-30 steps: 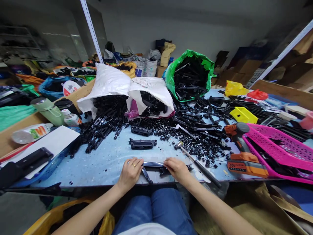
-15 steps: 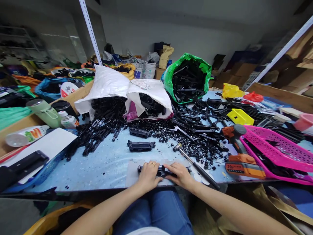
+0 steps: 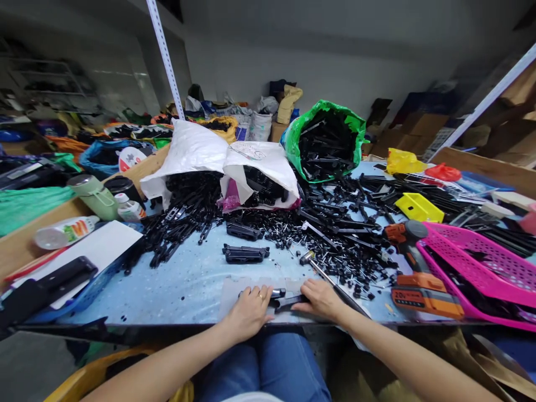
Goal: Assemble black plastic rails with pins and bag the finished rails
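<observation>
Near the table's front edge, my left hand (image 3: 250, 312) is closed over the left part of a black plastic assembly (image 3: 278, 293). My right hand (image 3: 320, 298) has its fingers closed on a black arm at the right of the same assembly. A grey board (image 3: 229, 290) lies beneath. Beyond my hands, two similar black assemblies, a nearer one (image 3: 245, 254) and a farther one (image 3: 243, 230), rest on the blue table (image 3: 184, 285). A hammer (image 3: 330, 276) lies just behind my right hand, its handle partly hidden.
An orange and black cordless drill (image 3: 419, 273) and pink baskets (image 3: 481, 262) are at the right. Black parts and screws (image 3: 288, 231) spill before white sacks (image 3: 259, 156) and a green bag (image 3: 293, 148). At the left are bottles (image 3: 67, 231) and a white sheet (image 3: 113, 243).
My right hand has moved a little right, away from my left hand, and more of the black assembly shows between them. The whole view has shifted slightly.
</observation>
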`<state>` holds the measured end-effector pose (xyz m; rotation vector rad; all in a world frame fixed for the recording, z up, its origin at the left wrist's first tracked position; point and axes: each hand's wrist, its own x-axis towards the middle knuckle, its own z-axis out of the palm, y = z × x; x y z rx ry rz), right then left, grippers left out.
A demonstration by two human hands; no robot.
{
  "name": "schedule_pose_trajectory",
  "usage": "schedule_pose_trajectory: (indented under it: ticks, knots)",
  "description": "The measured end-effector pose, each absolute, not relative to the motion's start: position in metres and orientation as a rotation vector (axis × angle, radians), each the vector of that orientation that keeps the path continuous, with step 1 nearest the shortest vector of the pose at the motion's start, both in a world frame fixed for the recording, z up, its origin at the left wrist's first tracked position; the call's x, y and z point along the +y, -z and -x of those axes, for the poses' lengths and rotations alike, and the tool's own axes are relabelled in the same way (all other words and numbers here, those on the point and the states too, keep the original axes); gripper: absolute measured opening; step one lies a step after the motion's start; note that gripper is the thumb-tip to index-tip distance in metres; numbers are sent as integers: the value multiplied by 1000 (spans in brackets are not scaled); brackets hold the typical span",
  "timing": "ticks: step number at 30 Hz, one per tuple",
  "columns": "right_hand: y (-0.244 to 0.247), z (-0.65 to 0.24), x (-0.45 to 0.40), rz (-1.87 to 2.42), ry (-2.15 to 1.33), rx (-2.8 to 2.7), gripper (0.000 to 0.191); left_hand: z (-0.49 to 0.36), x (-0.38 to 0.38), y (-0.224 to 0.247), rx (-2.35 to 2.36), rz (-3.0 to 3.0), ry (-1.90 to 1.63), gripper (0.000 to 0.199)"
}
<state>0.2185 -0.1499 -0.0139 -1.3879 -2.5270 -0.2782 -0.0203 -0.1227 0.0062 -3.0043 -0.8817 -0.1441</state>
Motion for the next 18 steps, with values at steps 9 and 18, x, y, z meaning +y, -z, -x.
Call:
schedule_pose_trajectory:
  ticks: [9, 18]
  knots:
    - [-18, -192, -151, 1223, 145, -2547, 65, 38, -91, -12, -965, 3012, 451, 51]
    - [-74, -140, -202, 536, -724, -2221, 57, 73, -186, -73, -831, 3419, 1303, 70]
